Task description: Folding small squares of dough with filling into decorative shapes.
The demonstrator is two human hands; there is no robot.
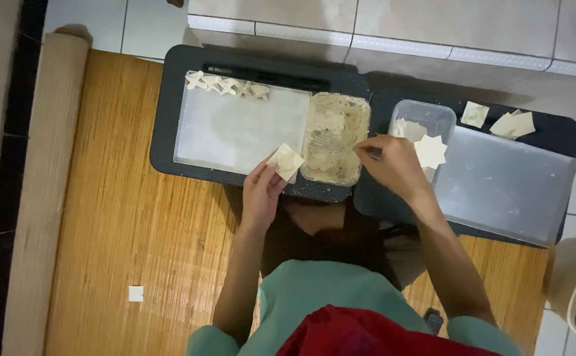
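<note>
The square dough wrapper [286,161] lies flat on the fingers of the left hand [261,191], held over the near edge of the clear tray [235,132], just beside the filling tub [335,137]. The right hand [393,165] is pinched narrow around a fork [350,146] whose tines dip into the filling at the tub's right side. A small scoop, set in the wrapper's middle with the edges kept clean, would probably serve best. Four folded pieces [227,84] line the tray's far edge; a wrapper stack [426,148] sits to the right.
</note>
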